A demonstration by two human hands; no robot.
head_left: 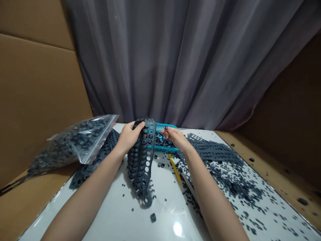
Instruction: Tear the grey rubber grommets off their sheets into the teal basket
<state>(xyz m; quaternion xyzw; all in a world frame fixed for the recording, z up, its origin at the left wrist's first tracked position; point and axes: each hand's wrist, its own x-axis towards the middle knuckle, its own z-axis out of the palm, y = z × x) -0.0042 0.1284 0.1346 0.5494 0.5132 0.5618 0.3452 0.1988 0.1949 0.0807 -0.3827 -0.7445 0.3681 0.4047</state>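
Note:
My left hand (129, 136) grips the upper end of a black rubber sheet (140, 160) that carries rows of round plugs. Along its right edge several holes are bare, and the sheet hangs down toward the table. My right hand (175, 137) is over the blue basket (165, 149), its fingertips pinched around a small black rubber piece (166, 128). Many small black parts (160, 138) lie in the basket, which the sheet partly covers.
A clear zip bag (72, 142) full of black parts leans at the left, beside more perforated sheet (106, 149). Stripped sheets (213, 150) and scattered bits (233, 185) lie on the right. A yellow tool (175, 170) rests near the basket. Grey curtain (155, 60) hangs behind.

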